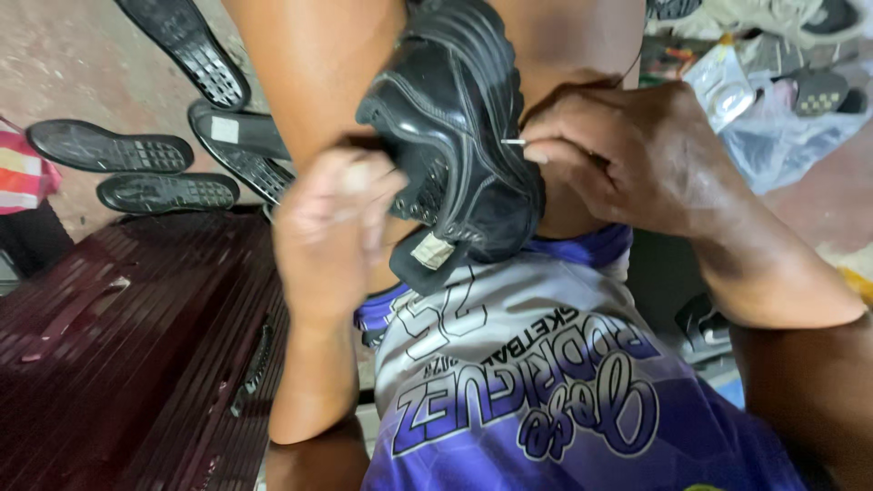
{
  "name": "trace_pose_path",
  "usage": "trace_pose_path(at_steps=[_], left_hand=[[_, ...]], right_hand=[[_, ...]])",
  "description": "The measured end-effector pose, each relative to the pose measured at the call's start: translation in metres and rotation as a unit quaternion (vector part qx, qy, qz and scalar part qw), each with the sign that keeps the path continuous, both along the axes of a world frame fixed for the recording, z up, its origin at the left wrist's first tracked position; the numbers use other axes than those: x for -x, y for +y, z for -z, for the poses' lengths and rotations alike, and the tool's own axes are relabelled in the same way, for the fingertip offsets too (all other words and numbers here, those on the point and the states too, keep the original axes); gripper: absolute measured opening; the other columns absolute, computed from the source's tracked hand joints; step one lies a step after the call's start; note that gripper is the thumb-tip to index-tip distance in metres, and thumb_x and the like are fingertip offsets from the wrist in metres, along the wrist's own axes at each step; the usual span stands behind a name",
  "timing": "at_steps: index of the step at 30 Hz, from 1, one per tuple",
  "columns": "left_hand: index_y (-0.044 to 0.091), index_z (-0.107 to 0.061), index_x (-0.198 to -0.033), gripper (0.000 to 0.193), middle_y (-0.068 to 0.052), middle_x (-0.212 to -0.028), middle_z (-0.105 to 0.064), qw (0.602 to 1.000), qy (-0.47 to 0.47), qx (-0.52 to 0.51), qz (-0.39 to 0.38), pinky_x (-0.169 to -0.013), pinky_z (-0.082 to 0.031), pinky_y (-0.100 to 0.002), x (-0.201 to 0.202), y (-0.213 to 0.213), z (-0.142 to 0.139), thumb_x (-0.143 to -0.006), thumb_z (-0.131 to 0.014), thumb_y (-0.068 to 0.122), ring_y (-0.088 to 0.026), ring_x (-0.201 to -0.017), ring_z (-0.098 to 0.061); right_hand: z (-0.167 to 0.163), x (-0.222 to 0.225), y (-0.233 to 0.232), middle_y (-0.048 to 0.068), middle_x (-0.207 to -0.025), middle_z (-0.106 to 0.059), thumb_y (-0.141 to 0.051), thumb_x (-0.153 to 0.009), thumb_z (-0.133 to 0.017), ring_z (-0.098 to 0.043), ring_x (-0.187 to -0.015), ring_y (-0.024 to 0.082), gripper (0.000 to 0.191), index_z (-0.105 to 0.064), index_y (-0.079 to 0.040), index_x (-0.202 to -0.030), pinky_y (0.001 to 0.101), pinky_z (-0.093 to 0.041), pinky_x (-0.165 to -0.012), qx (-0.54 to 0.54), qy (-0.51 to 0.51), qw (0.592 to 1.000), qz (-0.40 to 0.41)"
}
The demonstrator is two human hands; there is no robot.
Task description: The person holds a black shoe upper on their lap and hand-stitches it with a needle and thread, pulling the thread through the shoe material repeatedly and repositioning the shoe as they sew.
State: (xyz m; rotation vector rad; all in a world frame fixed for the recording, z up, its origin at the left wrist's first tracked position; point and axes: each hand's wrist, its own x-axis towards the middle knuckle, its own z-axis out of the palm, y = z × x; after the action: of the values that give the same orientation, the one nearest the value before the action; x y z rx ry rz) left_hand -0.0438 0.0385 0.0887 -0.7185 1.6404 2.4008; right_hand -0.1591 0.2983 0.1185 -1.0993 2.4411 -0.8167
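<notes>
Hand-stitching is underway: the black shoe point(459, 136) sits wedged between the knees; the right hand point(627, 155) pinches a needle point(515, 142) at its sole edge, the blurred left hand point(332, 227) grips its underside. Next, drawing the needle through cleanly.

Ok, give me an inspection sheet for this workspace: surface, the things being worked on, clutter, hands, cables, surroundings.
Surface: no table in use; the black shoe is braced between the person's legs, above the purple and grey jersey.
Job's things: black shoe, held sole-side towards the left hand; a thin metal needle sticks out at its edge.
Clutter: loose black soles on the floor at left; plastic bags at right.
Hands: left hand blurred, gripping the shoe; right hand pinching the needle.
Cables: nothing seen.
Surroundings: dark red ribbed case at lower left, reddish floor, more footwear at upper right.
</notes>
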Motion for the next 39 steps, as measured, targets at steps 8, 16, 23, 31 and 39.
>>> trace_pose_path(at_steps=[8,16,23,31,39], left_hand=[[0.000,-0.061,-0.103,0.004,-0.022,-0.080,-0.062,0.892,0.161,0.359,0.221,-0.069,-0.049,-0.046,0.037,0.012,-0.012,-0.099,-0.062,0.003,-0.041,-0.076,-0.064],[0.000,-0.064,-0.093,0.004,-0.022,-0.080,-0.063,0.882,0.157,0.373,0.242,-0.068,-0.050,-0.046,0.040,0.011,-0.009,-0.095,-0.066,0.003,-0.042,-0.076,-0.064],[-0.001,-0.062,-0.084,0.014,-0.023,-0.076,-0.062,0.871,0.129,0.412,0.236,-0.065,-0.049,-0.047,0.037,0.017,-0.009,-0.095,-0.068,0.005,-0.042,-0.071,-0.064],[0.001,-0.067,-0.090,0.009,-0.020,-0.075,-0.065,0.896,0.116,0.360,0.234,-0.063,-0.051,-0.045,0.031,0.014,-0.002,-0.094,-0.069,0.008,-0.039,-0.067,-0.065],[0.001,-0.067,-0.101,0.001,-0.010,-0.092,-0.065,0.930,0.148,0.289,0.172,-0.064,-0.049,-0.033,0.033,0.016,-0.009,-0.100,-0.068,0.002,-0.020,-0.067,-0.061]], right_hand=[[-0.006,0.006,-0.006,0.006,-0.099,-0.072,-0.012,-0.100,-0.075,-0.071,-0.085,0.025,0.009,-0.072,-0.007,-0.107,0.0362,-0.055,-0.073,0.024,-0.001,1.000,-0.019],[-0.024,0.004,-0.020,0.010,-0.089,-0.067,-0.012,-0.094,-0.073,-0.068,-0.081,0.030,0.012,-0.063,-0.005,-0.094,0.0402,-0.052,-0.070,-0.031,0.084,0.996,-0.029],[-0.029,-0.005,-0.036,0.010,-0.086,-0.057,-0.011,-0.076,-0.068,-0.064,-0.080,0.027,0.021,-0.056,-0.005,-0.091,0.0375,-0.051,-0.069,-0.090,0.149,0.983,-0.058],[-0.015,0.005,-0.017,0.006,-0.084,-0.060,-0.024,-0.096,-0.074,-0.064,-0.076,0.022,0.021,-0.061,-0.010,-0.089,0.0344,-0.050,-0.064,-0.131,0.199,0.965,-0.114],[0.000,0.033,0.050,-0.001,-0.074,-0.060,-0.058,-0.100,-0.058,-0.062,-0.069,0.018,0.044,-0.065,-0.018,-0.083,0.0319,-0.045,-0.061,-0.327,0.194,0.923,-0.059]])
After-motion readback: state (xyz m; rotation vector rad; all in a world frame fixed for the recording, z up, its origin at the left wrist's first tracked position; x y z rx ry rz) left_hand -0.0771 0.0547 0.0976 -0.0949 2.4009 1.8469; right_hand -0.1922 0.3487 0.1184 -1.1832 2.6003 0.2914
